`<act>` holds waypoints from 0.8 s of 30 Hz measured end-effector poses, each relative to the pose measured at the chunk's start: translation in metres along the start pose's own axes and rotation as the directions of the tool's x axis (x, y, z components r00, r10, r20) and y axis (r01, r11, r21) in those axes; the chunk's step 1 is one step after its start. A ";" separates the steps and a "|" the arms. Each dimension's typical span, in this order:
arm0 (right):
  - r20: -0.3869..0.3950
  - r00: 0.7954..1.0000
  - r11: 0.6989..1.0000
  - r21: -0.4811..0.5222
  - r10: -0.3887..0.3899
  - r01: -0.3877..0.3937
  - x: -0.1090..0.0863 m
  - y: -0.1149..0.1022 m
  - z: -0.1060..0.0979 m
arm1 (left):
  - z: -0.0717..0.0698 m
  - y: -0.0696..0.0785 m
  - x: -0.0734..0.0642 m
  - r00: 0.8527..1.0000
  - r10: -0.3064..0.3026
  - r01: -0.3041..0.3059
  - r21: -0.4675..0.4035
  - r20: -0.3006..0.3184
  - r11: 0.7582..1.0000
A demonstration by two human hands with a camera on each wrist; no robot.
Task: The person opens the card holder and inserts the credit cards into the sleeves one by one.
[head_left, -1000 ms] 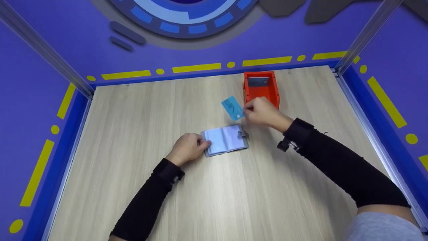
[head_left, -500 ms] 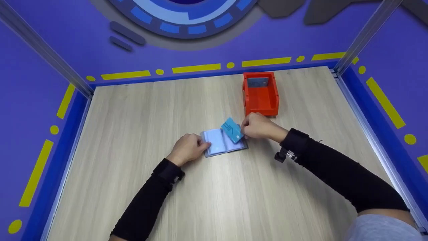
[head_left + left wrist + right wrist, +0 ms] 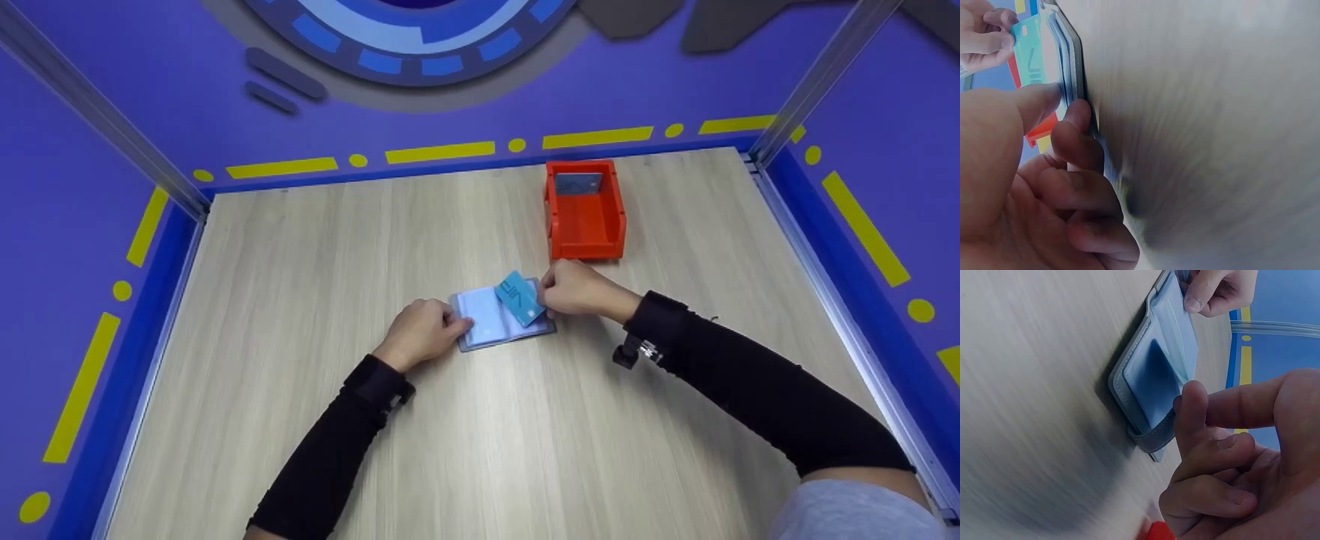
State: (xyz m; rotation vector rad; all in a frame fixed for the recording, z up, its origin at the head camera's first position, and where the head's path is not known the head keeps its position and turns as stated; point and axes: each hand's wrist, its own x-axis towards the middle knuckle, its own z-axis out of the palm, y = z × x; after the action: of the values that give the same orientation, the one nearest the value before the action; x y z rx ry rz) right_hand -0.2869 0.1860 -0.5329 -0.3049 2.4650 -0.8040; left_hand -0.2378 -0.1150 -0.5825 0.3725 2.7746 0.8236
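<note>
A grey card holder (image 3: pixel 482 319) lies opened flat on the table, its clear plastic sleeves facing up. My left hand (image 3: pixel 423 333) pinches its left edge, thumb on top and fingers below, as the left wrist view shows. Between thumb and forefinger, my right hand (image 3: pixel 576 289) pinches a turquoise card (image 3: pixel 519 298) marked "VIP" by one edge. The card slants over the right-hand sleeves, its lower end close to the plastic. In the right wrist view the holder's snap strap (image 3: pixel 1154 436) sticks out below the card, and the card shows nearly edge-on.
Behind the right hand stands a red plastic bin (image 3: pixel 586 217) with a grey card (image 3: pixel 577 184) leaning against its inner back wall. Blue-purple panels (image 3: pixel 450 127) enclose the wooden table (image 3: pixel 315 255) at the back and sides, with metal posts at the corners.
The right hand has brought the turquoise card from beside the red bin down toward me, over the right half of the card holder. My left hand has stayed in place.
</note>
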 end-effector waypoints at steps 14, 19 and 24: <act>0.009 0.999 0.999 0.007 0.040 -0.040 0.000 -0.004 0.002 | 0.000 0.000 0.000 1.000 -0.005 0.005 0.000 0.011 1.000; 0.010 0.998 0.998 0.008 0.056 -0.056 -0.001 -0.005 0.001 | -0.001 0.000 0.000 1.000 -0.013 0.013 -0.011 0.020 1.000; 0.007 0.997 0.997 0.009 0.071 -0.071 0.000 -0.004 0.002 | -0.002 0.000 0.000 1.000 -0.016 0.017 -0.011 0.026 1.000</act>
State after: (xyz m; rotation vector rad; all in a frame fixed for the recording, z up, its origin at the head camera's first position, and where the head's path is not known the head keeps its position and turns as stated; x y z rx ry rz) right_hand -0.2852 0.1820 -0.5319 -0.2150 2.4503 -0.7833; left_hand -0.2383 -0.1160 -0.5814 0.3551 2.7445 0.8250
